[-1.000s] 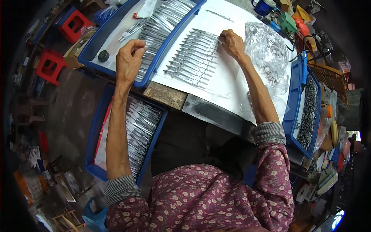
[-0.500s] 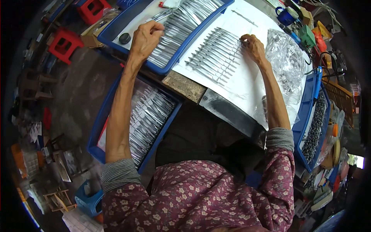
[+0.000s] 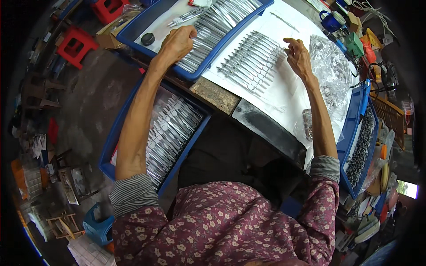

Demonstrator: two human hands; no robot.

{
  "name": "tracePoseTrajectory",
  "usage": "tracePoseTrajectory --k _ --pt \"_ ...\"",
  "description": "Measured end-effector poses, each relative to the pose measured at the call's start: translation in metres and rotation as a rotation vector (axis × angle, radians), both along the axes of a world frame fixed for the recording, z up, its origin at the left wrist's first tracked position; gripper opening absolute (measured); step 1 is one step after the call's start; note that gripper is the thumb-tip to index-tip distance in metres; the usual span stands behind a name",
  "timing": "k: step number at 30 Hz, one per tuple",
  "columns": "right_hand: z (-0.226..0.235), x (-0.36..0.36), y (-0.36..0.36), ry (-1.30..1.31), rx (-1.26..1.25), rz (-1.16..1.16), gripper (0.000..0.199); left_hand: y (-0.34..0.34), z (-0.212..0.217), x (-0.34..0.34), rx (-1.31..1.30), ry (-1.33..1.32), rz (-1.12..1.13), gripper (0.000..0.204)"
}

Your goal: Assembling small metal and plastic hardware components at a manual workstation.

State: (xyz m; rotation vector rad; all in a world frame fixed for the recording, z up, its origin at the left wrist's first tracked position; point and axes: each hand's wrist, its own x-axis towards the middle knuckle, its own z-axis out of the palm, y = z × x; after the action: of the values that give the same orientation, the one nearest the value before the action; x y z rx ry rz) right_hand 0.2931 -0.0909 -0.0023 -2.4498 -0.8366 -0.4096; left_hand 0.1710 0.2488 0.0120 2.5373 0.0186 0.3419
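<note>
Holding slim metal tools, a blue tray sits nearest; a right-side tray contains dark bits. A tool row lies on the surface, beside the right hand, fingers parted. Over the far tray of tools is the left hand, its grip hidden.

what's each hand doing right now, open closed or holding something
Left hand: fingers curled above the upper blue tray; can't tell if it holds anything.
Right hand: loosely open beside the row of metal pieces, nothing visible in it.
</note>
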Motion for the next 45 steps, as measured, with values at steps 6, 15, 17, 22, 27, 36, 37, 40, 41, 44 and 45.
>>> tracePoseTrajectory --k 6,15,17,22,27,36,37,40,41,44,45 --pt "0.042 -0.048 -0.002 0.058 0.059 0.122 0.025 -0.002 -0.001 0.031 0.276 -0.001 -0.123 0.022" --pt "0.073 -0.134 -0.030 0.281 0.077 0.180 0.024 -0.009 -0.004 0.028 0.538 -0.065 -0.128 0.020" --pt "0.078 -0.148 -0.039 0.308 0.096 0.154 0.025 -0.009 -0.009 0.031 0.550 -0.031 -0.140 0.020" --pt "0.084 -0.182 -0.064 0.319 0.136 0.094 0.026 -0.001 -0.015 0.034 0.550 -0.019 -0.163 0.020" --pt "0.072 -0.210 -0.096 0.379 0.245 0.000 0.026 0.004 -0.023 0.040 0.576 -0.034 -0.249 0.018" --pt "0.066 -0.246 -0.159 0.396 0.523 -0.434 0.023 0.043 -0.038 0.051 0.552 -0.172 -0.177 0.026" --pt "0.067 -0.248 -0.164 0.375 0.556 -0.465 0.023 0.048 -0.034 0.048 0.554 -0.119 -0.150 0.027" --pt "0.067 -0.252 -0.182 0.291 0.662 -0.551 0.022 0.038 -0.017 0.028 0.186 -0.177 -0.067 0.024" --pt "0.070 -0.253 -0.190 0.261 0.664 -0.581 0.022 0.024 -0.011 0.027 0.203 -0.284 -0.110 0.022" --pt "0.070 -0.248 -0.218 0.114 0.584 -0.666 0.021 -0.002 0.021 0.012 0.262 -0.198 0.016 0.021" --pt "0.071 -0.247 -0.228 0.095 0.558 -0.725 0.020 -0.011 0.018 0.012 0.137 -0.297 0.028 0.022"
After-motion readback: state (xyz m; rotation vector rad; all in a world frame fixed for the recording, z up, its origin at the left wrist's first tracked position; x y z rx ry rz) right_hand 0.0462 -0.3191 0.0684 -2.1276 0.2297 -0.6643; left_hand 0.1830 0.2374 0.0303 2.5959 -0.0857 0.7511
